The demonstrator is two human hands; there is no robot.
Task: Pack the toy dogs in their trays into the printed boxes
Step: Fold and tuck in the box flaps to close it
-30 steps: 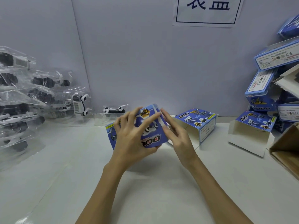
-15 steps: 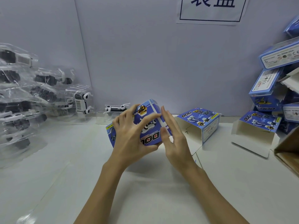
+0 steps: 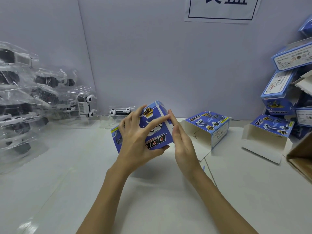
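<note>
A blue printed DOG box (image 3: 156, 140) is held tilted above the white table (image 3: 152, 191) at centre. My left hand (image 3: 138, 141) grips it across its printed face, fingers spread on top and thumb under the near edge. My right hand (image 3: 181, 142) presses its straight fingers flat against the box's right end. A toy dog in a clear tray (image 3: 120, 112) lies just behind the box near the wall. More trayed dogs (image 3: 25, 102) are stacked at the left. Whether the held box has a dog inside is hidden.
Two open blue boxes (image 3: 209, 127) (image 3: 268, 134) lie on the table at the right, mouths toward me. A pile of blue boxes (image 3: 287, 85) leans at the far right. A brown carton's corner (image 3: 300, 156) sticks in at the right edge.
My right hand has flattened from a looser touch to straight fingers pressed on the box's right end. The box stays in my left hand, nearly unmoved.
</note>
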